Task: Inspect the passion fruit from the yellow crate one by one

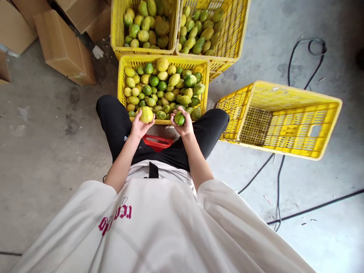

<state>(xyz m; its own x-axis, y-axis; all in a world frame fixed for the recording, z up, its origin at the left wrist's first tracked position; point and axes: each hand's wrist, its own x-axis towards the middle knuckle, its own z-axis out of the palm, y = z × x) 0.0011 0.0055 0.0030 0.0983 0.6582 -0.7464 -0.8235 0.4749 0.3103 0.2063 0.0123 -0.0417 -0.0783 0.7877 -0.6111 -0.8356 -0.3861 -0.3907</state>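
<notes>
In my left hand (139,127) lies a yellow lemon (146,114), with the fingers curled round its sides. My right hand (185,127) grips a smaller green lemon (179,118). Both hands are palm up above the near rim of a yellow plastic crate (206,91), between my knees. Many yellow and green lemons (170,96) fill that crate, and a large yellow one (162,64) sits at its far side. Below the hands, part of a red plastic thing (157,142) shows between my thighs.
Two more yellow crates (113,28) (241,30) of lemons stand just beyond. To the right, a yellow crate (295,98) shows its bare bottom. Black cables (290,64) run across the concrete floor (57,159). Cardboard boxes (61,47) stand at the upper left.
</notes>
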